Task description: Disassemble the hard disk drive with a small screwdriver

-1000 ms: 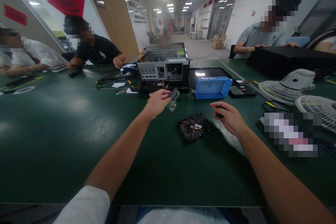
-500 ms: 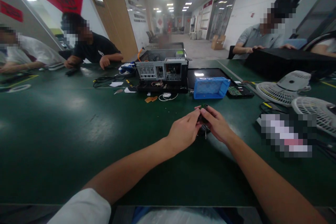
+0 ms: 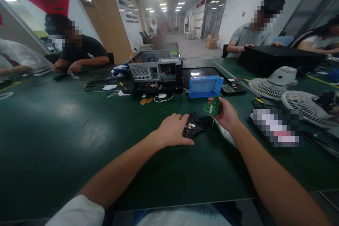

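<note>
"What's changing?"
"Our hands are parting: our left hand (image 3: 173,130) is spreading at the left edge of the hard drive (image 3: 194,127) on the table (image 3: 66,162); our right hand (image 3: 228,113) is pinching a green circuit board (image 3: 208,108), so we're handling them separately."
"Are we reading its white label (image 3: 211,109)?"
"No, we're finding it too small."

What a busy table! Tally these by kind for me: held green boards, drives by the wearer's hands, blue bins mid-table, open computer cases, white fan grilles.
Green circuit board in the right hand: 1
Black drive at the left hand: 1
Blue bin: 1
Open computer case: 1
White fan grilles: 2
Total: 6
</note>
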Demonstrator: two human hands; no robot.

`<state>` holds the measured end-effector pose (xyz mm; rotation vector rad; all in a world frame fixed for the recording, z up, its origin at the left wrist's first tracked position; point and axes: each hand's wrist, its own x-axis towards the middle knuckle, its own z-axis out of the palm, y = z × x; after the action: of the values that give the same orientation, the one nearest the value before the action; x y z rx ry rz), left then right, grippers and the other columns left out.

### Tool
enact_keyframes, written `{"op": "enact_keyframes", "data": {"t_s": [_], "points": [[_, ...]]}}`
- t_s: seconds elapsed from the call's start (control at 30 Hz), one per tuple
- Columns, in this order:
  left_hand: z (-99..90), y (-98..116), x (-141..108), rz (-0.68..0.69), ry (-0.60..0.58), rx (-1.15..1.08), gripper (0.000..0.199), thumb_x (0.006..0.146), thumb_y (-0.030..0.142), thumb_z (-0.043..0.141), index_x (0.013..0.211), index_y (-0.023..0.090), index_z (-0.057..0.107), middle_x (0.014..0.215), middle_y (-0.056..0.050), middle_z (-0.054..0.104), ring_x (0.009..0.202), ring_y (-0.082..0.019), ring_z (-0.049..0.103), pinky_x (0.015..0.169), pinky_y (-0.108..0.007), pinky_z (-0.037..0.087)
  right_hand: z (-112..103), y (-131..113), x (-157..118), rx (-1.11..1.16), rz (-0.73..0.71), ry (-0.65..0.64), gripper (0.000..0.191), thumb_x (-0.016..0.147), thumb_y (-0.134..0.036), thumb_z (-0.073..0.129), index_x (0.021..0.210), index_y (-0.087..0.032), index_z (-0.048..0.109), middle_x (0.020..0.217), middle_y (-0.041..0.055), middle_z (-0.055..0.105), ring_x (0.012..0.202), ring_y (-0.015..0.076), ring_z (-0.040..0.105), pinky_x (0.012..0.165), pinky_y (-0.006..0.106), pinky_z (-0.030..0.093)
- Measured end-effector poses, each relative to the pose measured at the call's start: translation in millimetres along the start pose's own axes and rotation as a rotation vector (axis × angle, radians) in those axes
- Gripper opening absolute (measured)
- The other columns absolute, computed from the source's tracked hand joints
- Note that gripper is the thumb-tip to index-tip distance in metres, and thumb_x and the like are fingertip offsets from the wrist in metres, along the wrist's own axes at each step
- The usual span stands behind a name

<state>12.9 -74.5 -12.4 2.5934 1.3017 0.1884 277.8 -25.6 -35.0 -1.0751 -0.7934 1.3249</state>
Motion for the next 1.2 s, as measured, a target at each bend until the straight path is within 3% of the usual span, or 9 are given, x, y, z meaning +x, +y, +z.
{"op": "enact_keyframes", "data": {"t_s": [0.2,0.37,0.67,0.8,0.93,1.2], "points": [[5.6,-2,1,-0.027,-0.02,0.044,0.109,0.067,0.067,0.074,0.155,0.018,0.033,0.133,-0.021,0.059,0.118,-0.043,0.056,0.099,-0.051,0.044,5,2,-5,0.024,0.019,-0.044,0.03,0.093,-0.041,0.058,0.112,-0.022,0.071,0.096,0.0054,0.071,0.08,0.0173,0.066,0.071,0.028,0.058],[5.3,-18,3,0.062,-0.051,-0.015,0.1,0.07,0.055,0.075,0.154,0.021,0.035,0.138,-0.017,0.057,0.124,-0.038,0.054,0.106,-0.046,0.04,3,6,-2,0.011,-0.004,-0.071,0.025,0.09,-0.037,0.064,0.11,-0.024,0.07,0.097,0.0036,0.072,0.084,0.0182,0.067,0.074,0.03,0.059],[-7.9,-45,4,0.166,-0.155,-0.081,0.094,0.071,0.036,0.075,0.154,0.022,0.034,0.155,-0.013,0.044,0.141,-0.034,0.043,0.117,-0.043,0.031,6,6,-2,0.05,0.069,-0.07,0.028,0.094,-0.042,0.054,0.107,-0.022,0.07,0.094,0.006,0.072,0.082,0.0198,0.067,0.071,0.032,0.058],[-6.1,-51,9,0.148,-0.143,-0.107,0.099,0.07,0.04,0.077,0.156,0.023,0.031,0.156,-0.013,0.042,0.142,-0.035,0.041,0.117,-0.045,0.031,7,9,-3,0.019,0.078,-0.108,0.025,0.085,-0.029,0.061,0.107,-0.022,0.069,0.095,0.0057,0.072,0.083,0.0202,0.068,0.071,0.032,0.058],[-3.2,-53,13,0.13,-0.114,-0.132,0.104,0.071,0.05,0.078,0.157,0.022,0.029,0.156,-0.014,0.042,0.142,-0.036,0.041,0.116,-0.046,0.033,4,12,-4,-0.007,0.05,-0.164,0.034,0.075,-0.016,0.069,0.107,-0.025,0.069,0.095,0.0017,0.072,0.083,0.0168,0.067,0.072,0.029,0.056],[6.2,-55,18,0.108,-0.008,-0.209,0.096,0.076,0.051,0.076,0.155,0.019,0.032,0.157,-0.015,0.041,0.143,-0.034,0.039,0.117,-0.046,0.034,3,21,-2,-0.024,0.018,-0.238,0.039,0.072,-0.017,0.083,0.107,-0.027,0.067,0.107,0.0,0.071,0.093,0.0154,0.068,0.082,0.029,0.058]]}}
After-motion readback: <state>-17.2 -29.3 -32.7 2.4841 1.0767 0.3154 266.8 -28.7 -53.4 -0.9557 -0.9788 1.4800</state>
